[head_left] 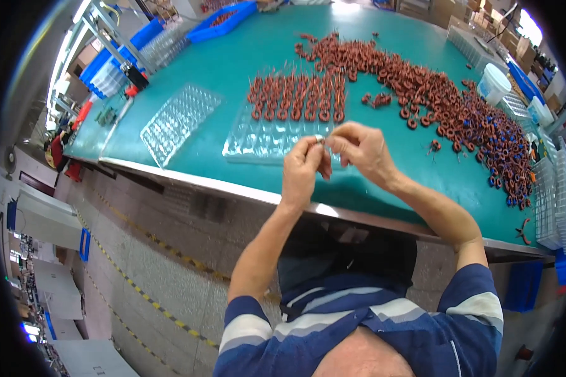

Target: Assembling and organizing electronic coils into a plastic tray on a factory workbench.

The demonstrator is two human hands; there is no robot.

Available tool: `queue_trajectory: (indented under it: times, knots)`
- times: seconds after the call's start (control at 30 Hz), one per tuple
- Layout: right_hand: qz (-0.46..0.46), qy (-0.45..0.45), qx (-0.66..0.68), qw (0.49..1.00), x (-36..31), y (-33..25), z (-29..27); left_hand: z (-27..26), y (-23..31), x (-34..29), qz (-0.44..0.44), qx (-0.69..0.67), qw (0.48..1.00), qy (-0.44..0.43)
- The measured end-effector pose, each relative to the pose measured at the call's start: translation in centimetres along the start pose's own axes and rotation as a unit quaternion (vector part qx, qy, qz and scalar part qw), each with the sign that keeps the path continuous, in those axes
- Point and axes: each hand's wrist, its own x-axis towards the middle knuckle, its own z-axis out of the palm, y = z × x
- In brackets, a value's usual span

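Observation:
My left hand (302,166) and my right hand (366,151) meet over the front edge of a clear plastic tray (248,141). Both are closed, fingertips pinched together around a small part (320,139) that the fingers mostly cover; its kind cannot be made out. Rows of reddish-brown wound ring coils (295,97) with upright wire ends fill the far part of the tray. Its near pockets hold no coils. To the right, a big heap of loose ring coils (383,69) spreads over the green table (188,66), some showing blue.
Another clear tray (181,122) lies at the left. A blue bin (223,22) stands at the back. Along the right edge are a white tub (493,83), stacked clear trays (550,201) and red-handled pliers (523,232). A few coils (377,99) lie apart from the heap.

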Motion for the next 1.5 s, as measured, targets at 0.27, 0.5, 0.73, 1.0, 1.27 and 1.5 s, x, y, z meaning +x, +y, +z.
queue_trajectory:
  times: [0.27,0.5,0.73,1.0,1.27,1.5]
  knots:
    - [0.024,-0.015,0.077,0.997,-0.9,0.8,0.1,0.8,-0.8,-0.9,0.012,-0.086,0.996,-0.020]
    - [0.012,-0.030,0.004,0.999,0.8,-0.4,1.4,-1.3,-0.1,-0.1,0.056,0.070,0.995,-0.038]
    - [-0.047,-0.085,-0.100,0.990,9.5,-0.3,4.9,-7.4,-1.2,-0.4,0.133,0.252,0.950,0.130]
    - [-0.084,-0.135,-0.175,0.972,20.2,2.9,12.6,-8.1,-1.4,-0.2,0.131,0.253,0.950,0.127]
    - [-0.081,-0.064,-0.348,0.932,24.8,8.0,13.0,-8.1,-1.4,-0.2,0.115,0.241,0.955,0.128]
    - [-0.124,-0.052,-0.366,0.921,23.5,4.2,10.4,-8.5,-1.6,-0.3,0.081,0.228,0.964,0.107]
